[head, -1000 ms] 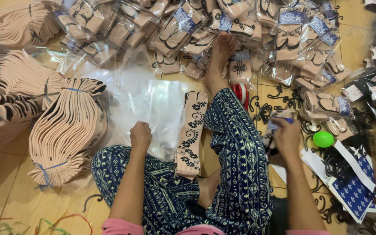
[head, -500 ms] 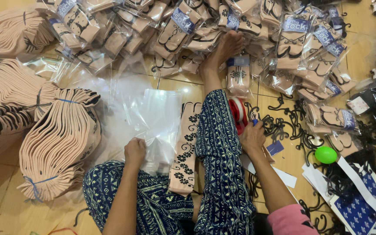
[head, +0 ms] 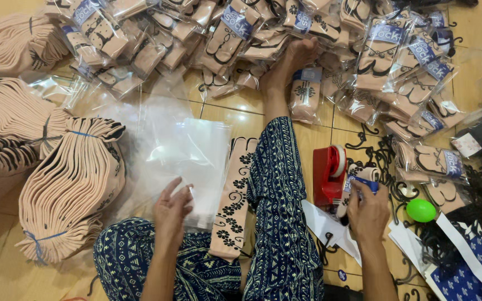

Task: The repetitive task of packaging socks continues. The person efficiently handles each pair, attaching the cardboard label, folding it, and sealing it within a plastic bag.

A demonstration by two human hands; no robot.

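While the left hand (head: 173,207) is laid with fingers loosely spread on a stack of clear plastic bags (head: 188,161), a beige patterned sock (head: 233,200) is draped beside it over the leg. A small blue-labelled item (head: 362,184) is pinched in the right hand (head: 368,212), just beside a red tape dispenser (head: 329,174); a green ball (head: 421,210) lies near.

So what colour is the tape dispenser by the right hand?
Red, seen in the head view: tape dispenser beside the right hand.

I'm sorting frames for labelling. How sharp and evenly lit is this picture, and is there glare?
Head view: mostly sharp and evenly lit, with warm light; white glare on the clear plastic bags; slight blur at the right hand; edges curve a little from the wide lens.
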